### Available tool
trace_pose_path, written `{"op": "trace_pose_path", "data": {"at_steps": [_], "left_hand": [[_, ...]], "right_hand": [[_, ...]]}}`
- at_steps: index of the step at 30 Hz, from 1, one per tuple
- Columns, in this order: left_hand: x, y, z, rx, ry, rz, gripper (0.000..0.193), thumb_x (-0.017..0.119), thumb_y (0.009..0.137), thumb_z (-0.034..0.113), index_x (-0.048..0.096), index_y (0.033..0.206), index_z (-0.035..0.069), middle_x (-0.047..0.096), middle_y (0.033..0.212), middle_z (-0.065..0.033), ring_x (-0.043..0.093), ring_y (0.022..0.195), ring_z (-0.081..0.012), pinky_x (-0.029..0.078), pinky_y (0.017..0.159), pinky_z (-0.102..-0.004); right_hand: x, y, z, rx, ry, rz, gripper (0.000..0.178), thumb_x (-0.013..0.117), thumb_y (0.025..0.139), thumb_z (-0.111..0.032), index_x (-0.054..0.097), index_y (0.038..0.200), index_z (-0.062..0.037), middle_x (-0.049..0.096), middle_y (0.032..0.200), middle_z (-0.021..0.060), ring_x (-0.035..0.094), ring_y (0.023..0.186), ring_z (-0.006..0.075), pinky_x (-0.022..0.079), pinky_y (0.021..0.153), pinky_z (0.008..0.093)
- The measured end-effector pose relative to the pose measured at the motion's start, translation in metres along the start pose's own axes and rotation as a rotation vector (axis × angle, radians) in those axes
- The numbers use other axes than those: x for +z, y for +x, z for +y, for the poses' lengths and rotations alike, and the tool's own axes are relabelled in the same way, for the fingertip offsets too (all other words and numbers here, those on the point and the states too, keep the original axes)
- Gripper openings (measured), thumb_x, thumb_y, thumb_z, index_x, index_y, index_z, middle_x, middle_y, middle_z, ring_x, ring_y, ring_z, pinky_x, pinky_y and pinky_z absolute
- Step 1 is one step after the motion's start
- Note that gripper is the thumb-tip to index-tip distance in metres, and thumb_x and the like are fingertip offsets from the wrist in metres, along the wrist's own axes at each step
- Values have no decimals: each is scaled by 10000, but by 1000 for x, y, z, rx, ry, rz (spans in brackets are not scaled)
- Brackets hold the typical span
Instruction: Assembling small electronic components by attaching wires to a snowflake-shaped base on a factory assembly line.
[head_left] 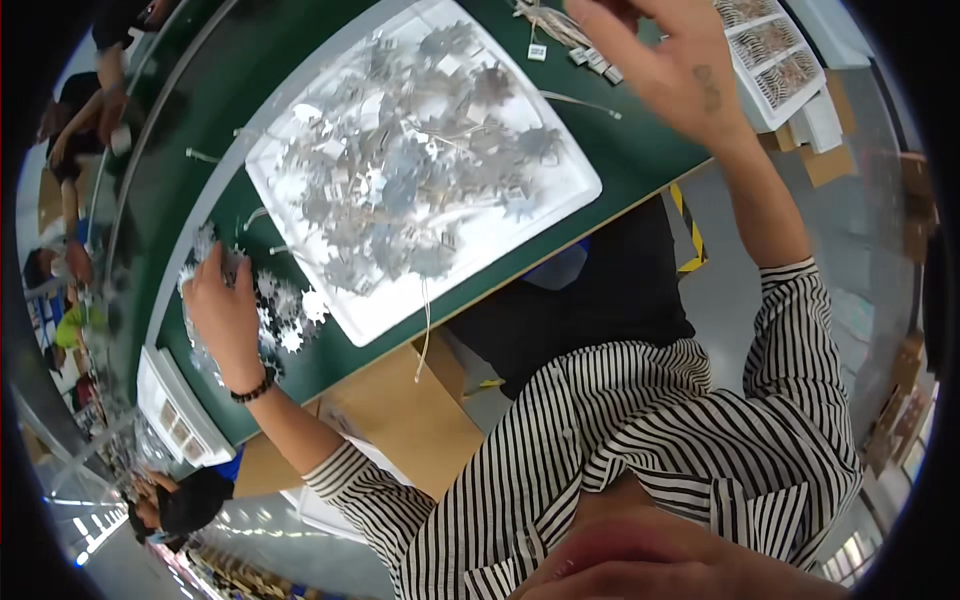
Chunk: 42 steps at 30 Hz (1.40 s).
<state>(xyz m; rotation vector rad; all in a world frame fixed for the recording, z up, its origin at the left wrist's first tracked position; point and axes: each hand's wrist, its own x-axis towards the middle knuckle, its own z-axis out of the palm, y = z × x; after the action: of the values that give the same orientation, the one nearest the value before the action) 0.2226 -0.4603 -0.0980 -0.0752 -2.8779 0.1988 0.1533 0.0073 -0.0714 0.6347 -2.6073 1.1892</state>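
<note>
My left hand (222, 318) rests over a pile of loose silver snowflake-shaped pieces (290, 310) at the left of the green table. Its fingers are spread, and nothing shows in them. At the upper right, my right hand (690, 75) hovers beside a bundle of thin cords with small white tags (590, 55). The fingers I can see are apart; some are cut off by the picture's top edge. Between my hands lies a white tray (375, 325) covered with silver snowflake pieces (400, 180), many bearing tags and cords.
A white divided tray (785, 70) with striped contents stands at the right, above cardboard boxes (825, 160). Another white tray (180, 415) is at the table's left end. Loose cords (424, 340) hang over the tray's edge. Other people (190, 500) sit beyond on the left.
</note>
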Motion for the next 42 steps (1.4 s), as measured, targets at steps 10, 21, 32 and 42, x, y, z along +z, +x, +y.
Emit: {"op": "trace_pose_path", "data": {"at_steps": [10, 21, 32, 42], "left_hand": [[-18, -6, 33, -420, -814, 212, 390, 626, 994, 195, 606, 1289, -58, 690, 1168, -179, 641, 1084, -246, 532, 871, -305], [-27, -42, 31, -406, -2450, 208, 416, 496, 1067, 153, 440, 1372, -125, 362, 1521, -301, 554, 1231, -316, 542, 992, -326], [-51, -40, 102, -313, -2348, 71, 522, 469, 1063, 159, 302, 1490, -89, 434, 1458, -288, 577, 1203, -304, 547, 985, -312], [-46, -39, 177, -336, -2418, 75, 371, 500, 1042, 99, 499, 1382, -50, 622, 1247, -224, 680, 1027, -277, 604, 880, -342]], "right_hand": [[-24, 21, 57, 281, 7, -54, 228, 650, 923, -178, 700, 943, 44, 671, 850, 125, 581, 697, 225, 475, 657, 310], [19, 73, 122, 87, -288, -16, 270, 659, 872, -234, 699, 917, 30, 709, 889, 120, 626, 741, 268, 511, 725, 356], [62, 115, 59, -14, 250, 18, 181, 677, 873, -161, 687, 937, 8, 678, 856, 81, 567, 700, 194, 459, 663, 299], [84, -13, -106, -187, 575, 58, 53, 658, 785, -49, 639, 736, -45, 614, 588, 25, 506, 474, 173, 394, 477, 284]]}}
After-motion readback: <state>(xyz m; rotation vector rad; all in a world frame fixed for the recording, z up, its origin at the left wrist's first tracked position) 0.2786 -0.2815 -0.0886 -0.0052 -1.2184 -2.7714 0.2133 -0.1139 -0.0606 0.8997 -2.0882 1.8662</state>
